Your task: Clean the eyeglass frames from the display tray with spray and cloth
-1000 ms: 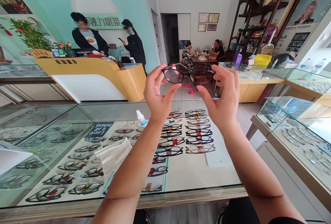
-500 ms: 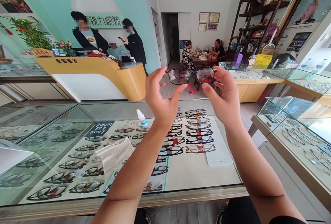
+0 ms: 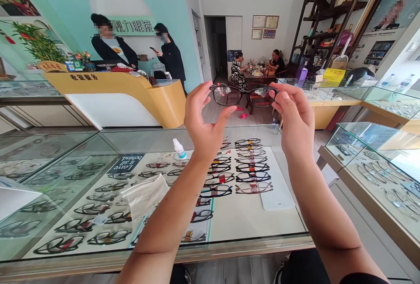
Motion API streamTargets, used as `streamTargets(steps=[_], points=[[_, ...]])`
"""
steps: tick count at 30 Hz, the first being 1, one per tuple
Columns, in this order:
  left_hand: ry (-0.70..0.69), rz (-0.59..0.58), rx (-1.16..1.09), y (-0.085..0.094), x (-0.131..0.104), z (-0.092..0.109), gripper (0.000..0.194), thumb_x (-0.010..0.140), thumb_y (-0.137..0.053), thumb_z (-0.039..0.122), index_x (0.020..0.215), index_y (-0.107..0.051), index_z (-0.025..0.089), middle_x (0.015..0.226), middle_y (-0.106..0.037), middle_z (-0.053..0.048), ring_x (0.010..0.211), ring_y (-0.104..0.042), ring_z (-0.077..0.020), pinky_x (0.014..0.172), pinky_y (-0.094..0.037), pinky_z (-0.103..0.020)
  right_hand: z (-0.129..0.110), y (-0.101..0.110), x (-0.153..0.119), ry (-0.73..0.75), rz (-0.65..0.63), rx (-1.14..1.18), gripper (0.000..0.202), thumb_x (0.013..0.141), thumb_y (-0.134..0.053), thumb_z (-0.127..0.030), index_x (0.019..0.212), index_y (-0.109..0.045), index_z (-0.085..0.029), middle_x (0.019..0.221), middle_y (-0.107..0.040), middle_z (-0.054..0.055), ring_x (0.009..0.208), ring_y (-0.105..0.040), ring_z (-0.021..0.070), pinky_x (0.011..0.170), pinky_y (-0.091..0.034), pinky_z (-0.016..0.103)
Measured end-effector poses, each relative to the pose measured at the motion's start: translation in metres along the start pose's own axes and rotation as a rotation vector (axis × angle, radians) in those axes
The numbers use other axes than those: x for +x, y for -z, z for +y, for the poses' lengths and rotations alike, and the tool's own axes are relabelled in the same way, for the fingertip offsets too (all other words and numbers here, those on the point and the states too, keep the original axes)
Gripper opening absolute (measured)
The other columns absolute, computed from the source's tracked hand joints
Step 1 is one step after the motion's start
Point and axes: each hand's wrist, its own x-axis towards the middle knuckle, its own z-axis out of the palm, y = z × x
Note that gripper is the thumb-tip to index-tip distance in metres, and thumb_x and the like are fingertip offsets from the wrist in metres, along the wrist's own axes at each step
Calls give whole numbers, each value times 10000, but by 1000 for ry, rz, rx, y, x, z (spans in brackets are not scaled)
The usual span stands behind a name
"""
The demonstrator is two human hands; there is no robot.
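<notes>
Right hand (image 3: 297,111) pinching one end, left hand (image 3: 204,120) curled at the other with its fingertips on the frame, a person holds dark-rimmed eyeglasses (image 3: 245,92) aloft over a glass display counter (image 3: 251,227). Below are rows of spectacles (image 3: 253,167), a pale cloth (image 3: 144,194) and a white bottle (image 3: 179,149); beyond, two people stand by a yellow desk (image 3: 123,85).
</notes>
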Motion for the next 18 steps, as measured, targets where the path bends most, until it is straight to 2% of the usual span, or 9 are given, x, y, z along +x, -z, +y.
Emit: streamTargets(steps=[6,12,18], points=[[37,-58,-110,-6,1,-21,871,949,-773,827,1662,-502,405,1619,-653,-142,1540,-678,-372,1251,-604,-571,-13,-3,-4,56,42,-66,382,1144,-587,-647,1309,-763,-351,1354,-785,76,1330,-733,296,1155,-630,515],[37,-76,-162,-7,0,-24,843,967,-722,850,1644,-497,403,1640,-642,-157,1537,-685,-369,1186,-653,-524,-13,-4,-3,72,62,-64,306,1140,-628,-612,1225,-743,-341,1338,-786,75,1314,-746,295,1104,-653,494],[7,-39,-51,-10,-3,-26,896,948,-779,823,1678,-478,400,1601,-657,-164,1499,-709,-372,1113,-685,-498,-6,-5,-1,91,49,-42,333,1130,-623,-642,1246,-746,-356,1384,-767,88,1449,-691,329,1206,-606,558]])
